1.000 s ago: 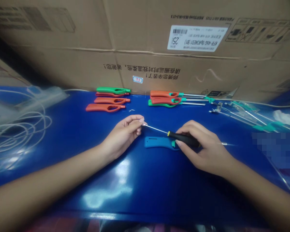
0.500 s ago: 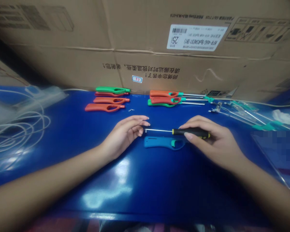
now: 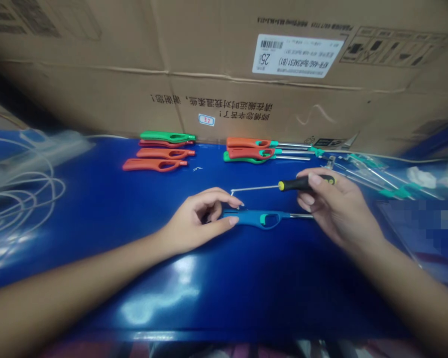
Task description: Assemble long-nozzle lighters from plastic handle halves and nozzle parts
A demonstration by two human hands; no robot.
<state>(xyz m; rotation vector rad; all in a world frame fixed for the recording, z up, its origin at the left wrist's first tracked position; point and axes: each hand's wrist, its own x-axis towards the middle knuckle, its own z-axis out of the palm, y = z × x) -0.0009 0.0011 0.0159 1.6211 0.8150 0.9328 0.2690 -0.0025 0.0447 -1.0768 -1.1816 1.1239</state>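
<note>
Blue plastic is now in your left hand (image 3: 197,221), half closed and moved down to pinch the end of the utility lighter (image 3: 259,219) lying on the tabletop (image 3: 283,293), while your right hand (image 3: 336,204) firmly holds the screwdriver (image 3: 302,183) just above it.

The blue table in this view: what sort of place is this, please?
Probably a small factory assembly bench. Rows of long lighters lie on the blue table, a big shipping carton stands behind, and the right hand holds a small screwdriver.
</note>
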